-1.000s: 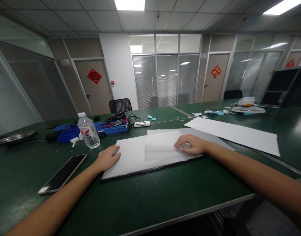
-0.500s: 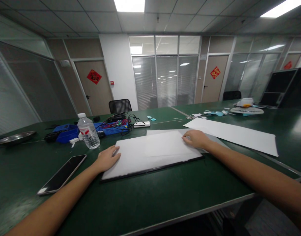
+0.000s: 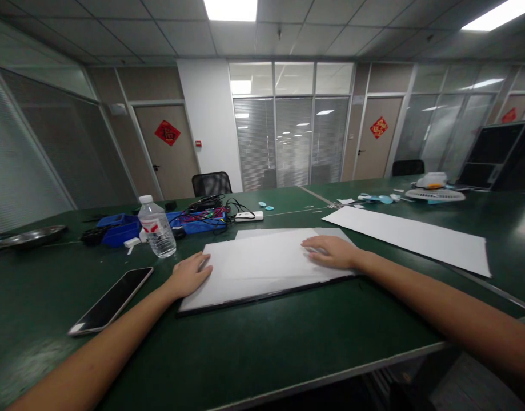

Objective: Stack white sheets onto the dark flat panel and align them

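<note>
Two bare hands rest on a white sheet-covered panel with a dark near edge, lying flat on a dark green surface. The panel sits between the hands, directly in front of the person. Its long axis runs left to right, slanting so that the right end lies a little farther away.

The left hand lies at the panel's left end, thumb and fingers apart, gripping nothing that shows. The right hand is palm down over the right part, fingers stretched toward the left, with a gap between thumb and fingers. Each hand is nearest its own end; the middle is uncovered.

Another white sheet shows from under the far edge. Left of the panel are a phone and a water bottle; to the right, beyond the right hand, lies a long white board.
</note>
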The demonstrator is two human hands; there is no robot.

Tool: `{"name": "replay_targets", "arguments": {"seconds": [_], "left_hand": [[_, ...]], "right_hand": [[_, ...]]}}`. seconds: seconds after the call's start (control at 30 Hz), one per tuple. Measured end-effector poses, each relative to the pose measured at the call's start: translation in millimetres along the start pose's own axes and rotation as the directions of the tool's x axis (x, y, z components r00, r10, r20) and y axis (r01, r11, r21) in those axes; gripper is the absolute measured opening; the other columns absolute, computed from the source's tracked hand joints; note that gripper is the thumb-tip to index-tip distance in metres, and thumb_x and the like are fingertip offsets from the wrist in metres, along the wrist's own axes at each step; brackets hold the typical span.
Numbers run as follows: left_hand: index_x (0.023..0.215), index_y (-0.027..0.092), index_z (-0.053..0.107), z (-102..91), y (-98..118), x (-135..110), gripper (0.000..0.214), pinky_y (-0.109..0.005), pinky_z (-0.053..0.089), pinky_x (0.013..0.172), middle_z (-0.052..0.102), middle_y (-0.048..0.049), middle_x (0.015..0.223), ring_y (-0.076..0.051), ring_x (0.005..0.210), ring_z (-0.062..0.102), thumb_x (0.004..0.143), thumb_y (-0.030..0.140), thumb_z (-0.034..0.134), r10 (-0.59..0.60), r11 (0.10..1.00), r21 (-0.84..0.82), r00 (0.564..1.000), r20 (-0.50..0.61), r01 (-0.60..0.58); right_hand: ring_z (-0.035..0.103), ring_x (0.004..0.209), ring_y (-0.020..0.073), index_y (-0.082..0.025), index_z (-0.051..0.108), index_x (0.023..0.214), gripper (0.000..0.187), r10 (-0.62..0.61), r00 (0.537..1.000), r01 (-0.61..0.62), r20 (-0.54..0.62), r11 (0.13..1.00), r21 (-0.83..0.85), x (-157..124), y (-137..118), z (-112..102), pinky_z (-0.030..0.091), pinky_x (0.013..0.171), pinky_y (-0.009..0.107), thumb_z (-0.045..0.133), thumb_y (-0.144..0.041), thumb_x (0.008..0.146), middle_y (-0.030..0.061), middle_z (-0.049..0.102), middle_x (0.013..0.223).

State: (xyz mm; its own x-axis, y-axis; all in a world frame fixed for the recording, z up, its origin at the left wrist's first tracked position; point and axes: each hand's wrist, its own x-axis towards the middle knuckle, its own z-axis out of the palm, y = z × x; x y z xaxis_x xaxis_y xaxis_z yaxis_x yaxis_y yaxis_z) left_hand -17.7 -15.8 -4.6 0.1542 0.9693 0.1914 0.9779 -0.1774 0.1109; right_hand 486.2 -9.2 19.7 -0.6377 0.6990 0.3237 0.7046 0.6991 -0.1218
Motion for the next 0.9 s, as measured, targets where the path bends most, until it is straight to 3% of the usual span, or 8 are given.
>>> {"name": "replay_targets", "arguments": {"seconds": [0.1,0.2,0.27,0.37,0.57,0.73,0.83,0.9], "left_hand": [[0.147,0.017,0.054,-1.9,3,0,0.068,-0.048,0.034,0.119,0.048,-0.0154,0.158,-0.031,0.146,0.045,0.094,0.055,0.035,0.005,1.000,0.015,1.000,0.013,-0.005],[0.148,0.017,0.053,-3.5,4,-1,0.068,-0.048,0.033,0.119,0.047,-0.0160,0.159,-0.031,0.147,0.044,0.095,0.055,0.034,0.003,1.000,0.028,1.000,0.028,-0.003],[0.148,0.017,0.053,-4.1,4,-1,0.068,-0.048,0.033,0.119,0.047,-0.0158,0.159,-0.032,0.146,0.044,0.096,0.056,0.032,0.003,1.000,0.024,1.000,0.028,-0.003],[0.147,0.018,0.055,-4.6,4,-2,0.069,-0.048,0.035,0.118,0.049,-0.0154,0.157,-0.032,0.145,0.047,0.097,0.059,0.030,0.008,1.000,0.010,1.000,0.017,-0.008],[0.147,0.019,0.054,-4.7,6,-2,0.073,-0.049,0.033,0.119,0.048,-0.0166,0.158,-0.033,0.146,0.045,0.096,0.065,0.029,-0.001,1.000,-0.007,1.000,0.025,0.001],[0.148,0.019,0.052,-4.8,6,-2,0.075,-0.050,0.033,0.118,0.046,-0.0160,0.159,-0.033,0.146,0.045,0.094,0.067,0.034,-0.010,0.999,0.031,0.999,0.036,0.009],[0.151,0.020,0.050,-6.0,8,-2,0.073,-0.051,0.034,0.118,0.044,-0.0152,0.161,-0.033,0.147,0.043,0.094,0.063,0.034,-0.020,0.998,0.062,0.999,0.049,0.017],[0.153,0.021,0.047,-7.3,9,-3,0.070,-0.051,0.033,0.119,0.043,-0.0144,0.162,-0.031,0.149,0.041,0.095,0.058,0.033,-0.016,0.997,0.073,0.998,0.058,0.012]], "right_hand": [[0.066,0.118,0.0313,-0.024,0.073,0.127,0.056,0.173,0.979,-0.189,-0.107,0.966,-0.173,0,12,0,0.051,0.100,0.046,0.041,-0.062,0.100,0.0101,0.072,0.128],[0.071,0.101,0.0312,-0.024,0.080,0.110,0.058,0.282,0.952,-0.304,-0.117,0.917,-0.260,-1,21,-2,0.054,0.087,0.044,0.039,-0.065,0.099,0.0107,0.077,0.113],[0.072,0.096,0.0300,-0.025,0.081,0.105,0.058,0.280,0.956,-0.293,-0.088,0.917,-0.269,-2,23,-3,0.054,0.083,0.042,0.040,-0.065,0.098,0.0100,0.078,0.107],[0.070,0.103,0.0293,-0.024,0.080,0.108,0.055,0.201,0.978,-0.208,-0.053,0.955,-0.211,-2,21,-3,0.053,0.090,0.042,0.041,-0.063,0.099,0.0088,0.077,0.111],[0.059,0.128,0.0304,-0.022,0.065,0.140,0.061,0.034,0.998,-0.033,0.058,0.999,-0.006,-3,9,-1,0.044,0.111,0.047,0.047,-0.063,0.098,0.0108,0.063,0.142],[0.049,0.140,0.0284,-0.022,0.049,0.154,0.069,0.033,0.993,-0.043,0.109,0.995,0.090,-4,-1,0,0.037,0.118,0.044,0.045,-0.064,0.099,0.0085,0.051,0.155],[0.051,0.139,0.0286,-0.019,0.051,0.152,0.068,0.060,0.994,-0.065,0.095,0.997,0.043,-1,0,-1,0.037,0.118,0.044,0.041,-0.062,0.101,0.0098,0.053,0.153],[0.056,0.133,0.0299,-0.018,0.057,0.147,0.064,0.143,0.989,-0.143,0.036,0.989,-0.027,0,4,-2,0.040,0.115,0.045,0.040,-0.059,0.101,0.0109,0.058,0.148]]}}
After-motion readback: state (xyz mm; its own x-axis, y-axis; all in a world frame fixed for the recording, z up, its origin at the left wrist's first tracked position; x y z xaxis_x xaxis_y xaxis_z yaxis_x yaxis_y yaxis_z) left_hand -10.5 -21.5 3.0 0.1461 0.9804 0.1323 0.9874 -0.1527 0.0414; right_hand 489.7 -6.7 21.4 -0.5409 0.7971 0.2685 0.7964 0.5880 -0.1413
